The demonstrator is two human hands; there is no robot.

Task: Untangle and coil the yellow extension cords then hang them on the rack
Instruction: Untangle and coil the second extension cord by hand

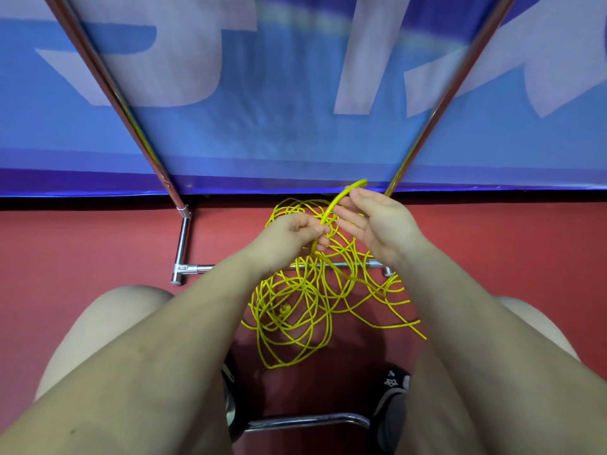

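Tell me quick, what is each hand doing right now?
Left hand: closed, pinching the yellow cord.
Right hand: thumb and forefinger pinch the same cord higher up; other fingers straight.

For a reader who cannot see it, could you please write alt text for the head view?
Two hands lift a strand of yellow cord: left hand grips it, right hand pinches it. The tangle lies on the red floor across a chrome rack base.

Yellow cords (305, 300) on red floor (82, 244) (blue, white-lettered banner (295, 110) behind).
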